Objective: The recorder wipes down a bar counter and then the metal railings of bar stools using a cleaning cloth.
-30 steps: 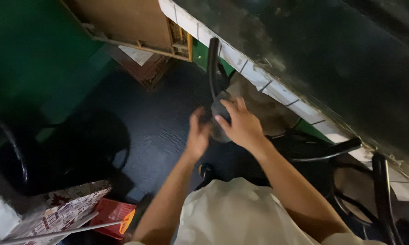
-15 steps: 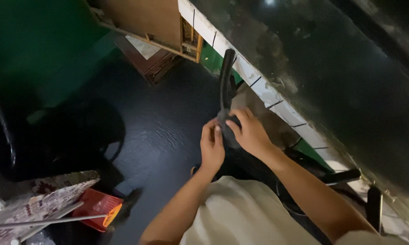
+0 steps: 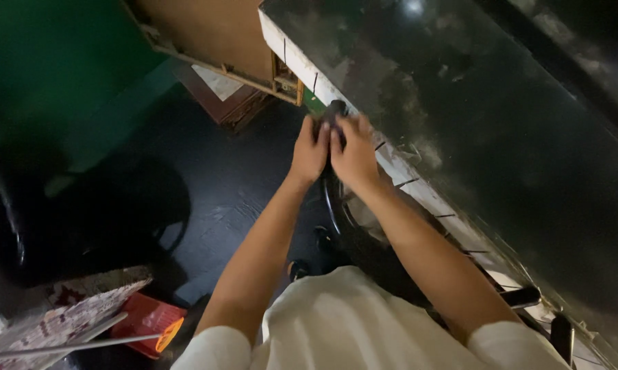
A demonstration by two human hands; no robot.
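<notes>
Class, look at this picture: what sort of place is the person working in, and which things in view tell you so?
Probably a dim workshop or storeroom. A dark stone-like counter has a white tiled edge, a wooden crate rests on the dark floor, and both hands grip a black rubbery piece.

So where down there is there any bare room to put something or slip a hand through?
The dark floor is bare between the wooden cabinet and the red box. The dark countertop also looks bare. It is crowded along the tiled edge, where the left hand and right hand grip a dark tube.
</notes>
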